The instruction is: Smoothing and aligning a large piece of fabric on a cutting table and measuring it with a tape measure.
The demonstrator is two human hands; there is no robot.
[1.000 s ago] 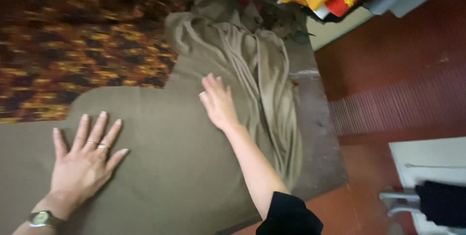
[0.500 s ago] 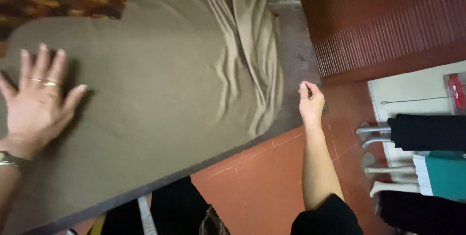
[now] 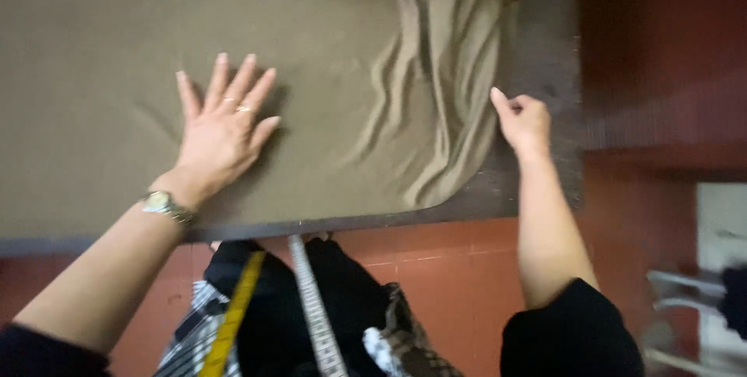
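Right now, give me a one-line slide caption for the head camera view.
Left hand pressed flat on olive cloth while right hand grips its rumpled edge at the table end.

Red tiled floor beneath a dark worktable.

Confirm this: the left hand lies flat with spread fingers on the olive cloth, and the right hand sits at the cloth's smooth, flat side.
Not quite. In the head view the right hand sits at the bunched, wrinkled side of the olive cloth. The left hand does lie flat, fingers spread.

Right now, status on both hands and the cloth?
Left hand flat, fingers spread on olive cloth. Right hand at bunched folds by table edge. Nothing blocking.
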